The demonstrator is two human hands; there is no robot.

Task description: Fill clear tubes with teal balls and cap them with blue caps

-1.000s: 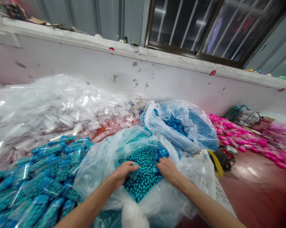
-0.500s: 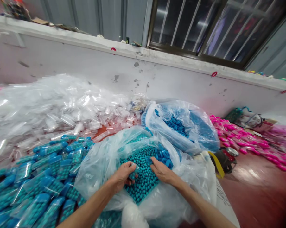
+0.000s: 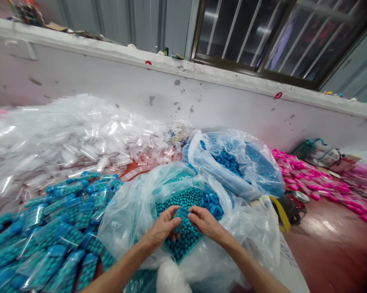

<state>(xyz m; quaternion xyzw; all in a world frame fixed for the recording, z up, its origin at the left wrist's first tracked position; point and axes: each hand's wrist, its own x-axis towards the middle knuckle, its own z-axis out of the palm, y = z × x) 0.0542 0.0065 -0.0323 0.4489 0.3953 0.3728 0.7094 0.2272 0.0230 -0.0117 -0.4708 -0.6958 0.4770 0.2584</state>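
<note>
Over an open plastic bag (image 3: 128, 203) of teal beads (image 3: 181, 244), my two hands meet with fingertips nearly touching. My left hand (image 3: 163, 228) is closed around a small clear plastic container, mostly hidden by the fingers. Between thumb and fingers my right hand (image 3: 206, 224) pinches a blue cap (image 3: 182, 212) at the container's top end. Whether the cap is seated cannot be made out. Loose blue caps (image 3: 213, 204) lie in the bag just beyond my right hand. Left of the bag are several clear containers (image 3: 46, 264) filled with teal beads and blue-capped.
A second plastic-lined bag (image 3: 262, 162) holding blue caps (image 3: 226, 160) stands behind. Clear empty containers (image 3: 88, 134) are heaped along the wall at left. Pink pieces (image 3: 320, 175) cover the floor at right, near a dark object with a yellow strap (image 3: 281, 213).
My right hand has moved left and brought the blue cap against the container in my left hand. The left hand has shifted slightly right.
</note>
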